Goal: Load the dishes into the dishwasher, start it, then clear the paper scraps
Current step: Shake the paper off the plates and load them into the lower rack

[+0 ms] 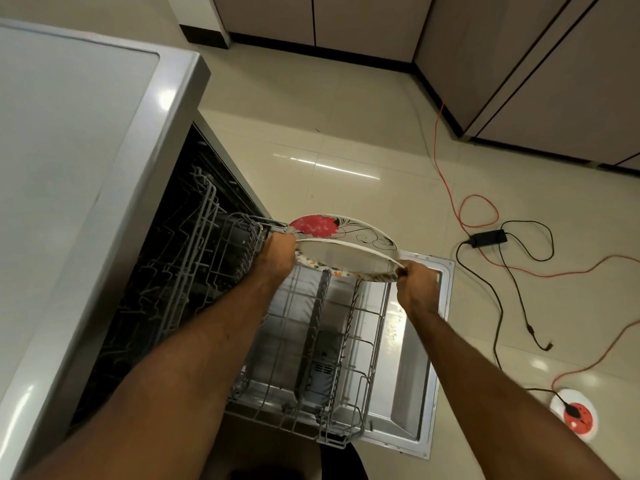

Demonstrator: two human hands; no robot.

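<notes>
left hand [277, 254] and right hand [417, 282] hold two plates [346, 256] together mid-frame, fingers curled round opposite rims, above the pulled-out rack [375, 327] of the open dishwasher [86, 150]. glossy beige tile floor [346, 116]. brown cabinets [519, 64] upper right, orange cable [479, 209] at right.

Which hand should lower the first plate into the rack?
Right, probably: the right hand grips the plates by the rim above the lower rack and its open rows, while the left hand is crowded against the raised wire basket.

Both hands [277, 252] [417, 284] hold plates [346, 252] above rack [367, 344]
</notes>
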